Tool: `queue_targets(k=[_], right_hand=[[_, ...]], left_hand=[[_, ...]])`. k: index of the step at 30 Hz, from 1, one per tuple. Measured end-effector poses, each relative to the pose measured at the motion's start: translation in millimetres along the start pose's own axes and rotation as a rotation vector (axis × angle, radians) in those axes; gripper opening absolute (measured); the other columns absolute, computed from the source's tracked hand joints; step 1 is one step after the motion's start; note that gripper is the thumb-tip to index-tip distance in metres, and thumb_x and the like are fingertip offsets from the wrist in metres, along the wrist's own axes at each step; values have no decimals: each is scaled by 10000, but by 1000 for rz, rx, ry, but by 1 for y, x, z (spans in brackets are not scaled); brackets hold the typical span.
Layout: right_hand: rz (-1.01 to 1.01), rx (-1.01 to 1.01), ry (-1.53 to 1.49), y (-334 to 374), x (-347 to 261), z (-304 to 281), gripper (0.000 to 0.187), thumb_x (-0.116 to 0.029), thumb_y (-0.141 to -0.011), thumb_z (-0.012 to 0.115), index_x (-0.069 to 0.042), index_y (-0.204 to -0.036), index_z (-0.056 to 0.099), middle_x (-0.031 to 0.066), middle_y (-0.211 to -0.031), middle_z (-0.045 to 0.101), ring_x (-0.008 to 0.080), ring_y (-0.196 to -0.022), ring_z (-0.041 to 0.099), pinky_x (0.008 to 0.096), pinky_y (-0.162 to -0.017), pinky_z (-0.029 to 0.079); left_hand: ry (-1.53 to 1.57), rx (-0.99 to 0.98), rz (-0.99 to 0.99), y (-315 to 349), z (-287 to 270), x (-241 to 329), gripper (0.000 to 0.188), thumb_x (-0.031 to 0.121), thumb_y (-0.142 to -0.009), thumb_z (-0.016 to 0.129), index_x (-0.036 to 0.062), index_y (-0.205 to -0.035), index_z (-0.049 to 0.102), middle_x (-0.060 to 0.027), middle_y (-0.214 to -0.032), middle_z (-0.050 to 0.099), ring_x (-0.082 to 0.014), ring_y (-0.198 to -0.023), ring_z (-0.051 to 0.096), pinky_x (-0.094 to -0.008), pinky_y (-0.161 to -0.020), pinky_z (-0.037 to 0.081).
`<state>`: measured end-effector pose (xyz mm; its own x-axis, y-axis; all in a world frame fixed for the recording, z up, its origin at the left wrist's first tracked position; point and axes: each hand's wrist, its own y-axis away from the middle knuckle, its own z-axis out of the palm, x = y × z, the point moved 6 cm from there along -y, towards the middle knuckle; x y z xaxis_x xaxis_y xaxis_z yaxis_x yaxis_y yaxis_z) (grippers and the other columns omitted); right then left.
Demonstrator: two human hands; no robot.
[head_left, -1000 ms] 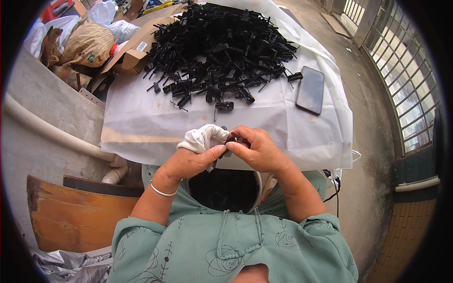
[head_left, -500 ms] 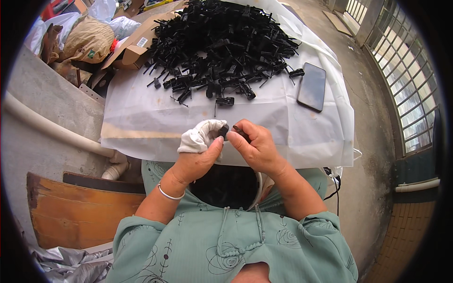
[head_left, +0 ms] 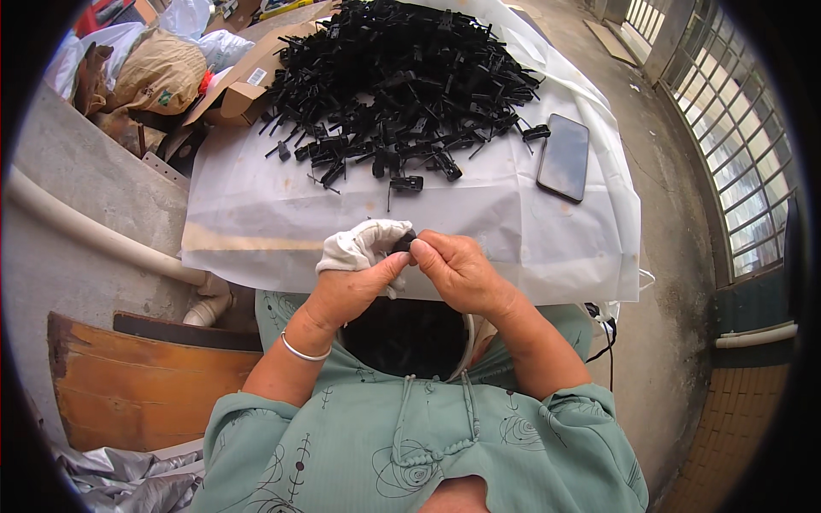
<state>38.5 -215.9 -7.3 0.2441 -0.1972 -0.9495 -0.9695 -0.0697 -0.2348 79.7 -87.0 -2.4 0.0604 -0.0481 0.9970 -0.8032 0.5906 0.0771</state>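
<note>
Over the near edge of the table, my two hands meet at a small black plastic part point(head_left: 403, 244). My left hand point(head_left: 357, 258), in a white glove that leaves the thumb bare, is closed around the part. From the other side, my right hand point(head_left: 462, 269), bare, pinches the part's end between thumb and bent forefinger. The fingers hide most of its shape. Beyond the hands, a large heap of similar black plastic parts point(head_left: 402, 94) with thin stems covers the far half of the table. One loose part point(head_left: 406, 183) lies at the heap's near edge.
White sheeting point(head_left: 479, 214) covers the table. A phone point(head_left: 564, 158) lies on its right side. Below my hands, a round bucket point(head_left: 469, 338) with a dark inside stands between my knees. An open cardboard box point(head_left: 244, 98) and sacks point(head_left: 162, 73) sit at the far left.
My right hand has moved left against my left hand, and its fingers have closed on the part. The left hand has shifted slightly left; the heap is the same.
</note>
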Motion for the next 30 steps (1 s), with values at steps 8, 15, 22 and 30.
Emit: queue_targets(k=[8,15,22,30], right_hand=[[-75,109,124,-1,1,7,237,-162,-939,478,-3,-773,531,138,-604,471,228,-523,415,328,-513,384],[-62,115,-17,-3,3,11,221,-148,-929,491,0,-769,529,139,-600,491,221,-514,413,326,-513,389],[-110,38,285,-2,8,0,118,-125,-835,606,-19,-887,602,109,-626,518,218,-527,481,319,-518,405],[-184,5,290,-1,7,-4,110,-96,-784,658,-17,-853,623,106,-694,596,232,-582,560,338,-538,444]], left_hand=[[-235,85,127,3,0,-2,320,9,-813,620,-25,-1122,547,-83,-935,629,-116,-775,595,-238,-668,506],[-267,119,362,8,6,8,293,-14,-834,568,-37,-1117,496,-62,-940,602,-112,-815,559,-246,-741,482],[9,58,210,0,-5,-5,302,27,-903,514,-1,-1188,419,-35,-911,574,-52,-673,478,-184,-592,431],[34,50,69,1,-7,-3,321,57,-935,420,15,-1252,390,-41,-888,575,-39,-554,418,-175,-496,387]])
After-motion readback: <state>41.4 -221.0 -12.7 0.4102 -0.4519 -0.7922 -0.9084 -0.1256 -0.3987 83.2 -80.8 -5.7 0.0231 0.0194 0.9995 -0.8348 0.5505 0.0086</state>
